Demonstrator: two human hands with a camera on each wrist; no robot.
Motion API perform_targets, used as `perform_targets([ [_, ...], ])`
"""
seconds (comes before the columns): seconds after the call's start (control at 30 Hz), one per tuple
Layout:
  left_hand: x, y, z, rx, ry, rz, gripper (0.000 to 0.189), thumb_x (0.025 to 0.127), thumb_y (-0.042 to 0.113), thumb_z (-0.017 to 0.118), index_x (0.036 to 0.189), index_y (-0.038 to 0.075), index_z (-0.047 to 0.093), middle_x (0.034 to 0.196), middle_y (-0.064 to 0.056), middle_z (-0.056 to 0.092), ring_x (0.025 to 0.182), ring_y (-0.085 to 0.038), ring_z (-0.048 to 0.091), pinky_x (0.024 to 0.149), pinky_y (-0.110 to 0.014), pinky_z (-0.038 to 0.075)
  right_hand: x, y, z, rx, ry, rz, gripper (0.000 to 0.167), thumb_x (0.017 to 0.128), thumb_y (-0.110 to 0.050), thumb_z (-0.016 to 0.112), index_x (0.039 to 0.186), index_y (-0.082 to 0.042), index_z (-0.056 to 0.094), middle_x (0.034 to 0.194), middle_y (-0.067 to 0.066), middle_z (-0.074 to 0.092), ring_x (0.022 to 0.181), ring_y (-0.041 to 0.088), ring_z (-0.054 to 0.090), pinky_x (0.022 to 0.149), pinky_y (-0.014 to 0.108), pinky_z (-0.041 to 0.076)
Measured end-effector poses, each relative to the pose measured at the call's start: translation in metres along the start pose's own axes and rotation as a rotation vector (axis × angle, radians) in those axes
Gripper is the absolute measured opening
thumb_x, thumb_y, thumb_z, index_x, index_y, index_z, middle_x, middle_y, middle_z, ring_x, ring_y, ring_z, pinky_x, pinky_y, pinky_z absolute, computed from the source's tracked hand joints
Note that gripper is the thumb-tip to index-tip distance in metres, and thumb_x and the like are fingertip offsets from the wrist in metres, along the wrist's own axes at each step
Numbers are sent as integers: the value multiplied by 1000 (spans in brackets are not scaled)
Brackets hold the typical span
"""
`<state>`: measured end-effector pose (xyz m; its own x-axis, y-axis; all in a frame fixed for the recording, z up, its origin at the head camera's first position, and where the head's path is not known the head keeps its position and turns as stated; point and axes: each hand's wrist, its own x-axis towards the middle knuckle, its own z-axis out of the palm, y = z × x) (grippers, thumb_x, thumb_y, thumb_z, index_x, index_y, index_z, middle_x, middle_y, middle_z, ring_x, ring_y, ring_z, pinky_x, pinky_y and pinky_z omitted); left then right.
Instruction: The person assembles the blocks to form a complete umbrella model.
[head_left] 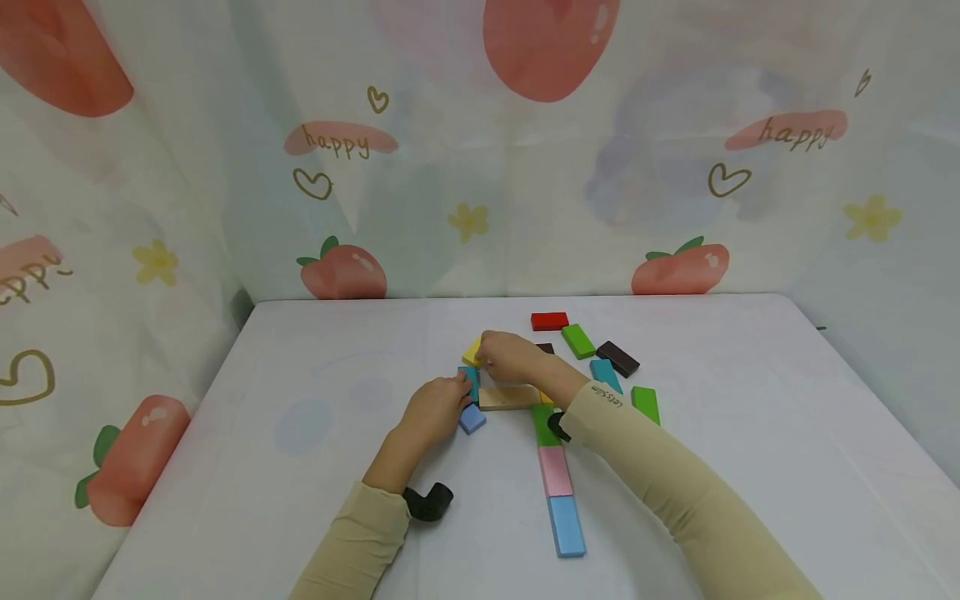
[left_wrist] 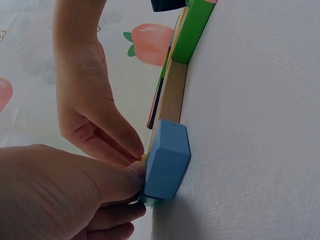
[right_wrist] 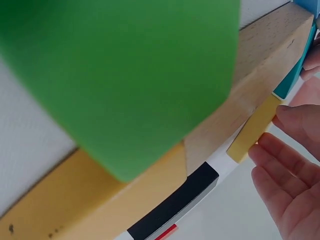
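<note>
In the head view, my left hand (head_left: 433, 410) holds a teal block (head_left: 473, 382) at the left end of a bare wooden plank (head_left: 506, 399). Thumb and fingers of my right hand (head_left: 516, 358) pinch a yellow block (head_left: 470, 353) just beyond it. The right wrist view shows the yellow block (right_wrist: 256, 129) lying end to end with the teal block (right_wrist: 289, 82), both close along the plank (right_wrist: 272, 75). Nearer the body sits a small light blue block (head_left: 472, 419), turned at an angle beside the left fingertips. My left hand partly covers the teal block.
A green block (head_left: 546, 425), a pink block (head_left: 556, 471) and a blue block (head_left: 567, 527) form a row toward the body. Behind the right arm lie red (head_left: 550, 321), green (head_left: 578, 342), dark (head_left: 618, 358) and teal (head_left: 606, 375) blocks. Another green block (head_left: 645, 404) lies farther right.
</note>
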<state>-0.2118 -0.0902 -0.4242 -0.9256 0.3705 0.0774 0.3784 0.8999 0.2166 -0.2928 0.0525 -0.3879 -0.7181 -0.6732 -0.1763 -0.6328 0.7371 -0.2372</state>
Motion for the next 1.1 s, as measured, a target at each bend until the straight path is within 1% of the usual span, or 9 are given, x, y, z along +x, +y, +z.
perform_targets([
  [0.33, 0, 0, 0, -2, 11, 6, 27, 90, 14, 59, 113, 0, 64, 121, -16, 57, 98, -26, 62, 78, -34, 51, -1, -1, 0, 3, 4, 4, 28, 88, -6, 58, 115, 0, 64, 110, 11, 58, 103, 22, 55, 95, 34, 42],
  [0.6, 0, 0, -1, -12, 2, -4, 28, 90, 14, 59, 115, 0, 63, 122, -15, 57, 99, -26, 61, 79, -34, 51, 0, 0, 2, -8, 4, -1, 28, 87, -7, 60, 114, -2, 65, 109, 10, 59, 100, 21, 55, 94, 34, 42],
  [1.1, -1, 0, -1, -3, -2, 7, 30, 91, 15, 58, 116, 0, 62, 122, -16, 56, 100, -27, 61, 80, -35, 51, -2, -1, 0, 3, -10, -7, 29, 87, -6, 61, 116, -1, 63, 110, 10, 58, 101, 21, 53, 95, 34, 41],
])
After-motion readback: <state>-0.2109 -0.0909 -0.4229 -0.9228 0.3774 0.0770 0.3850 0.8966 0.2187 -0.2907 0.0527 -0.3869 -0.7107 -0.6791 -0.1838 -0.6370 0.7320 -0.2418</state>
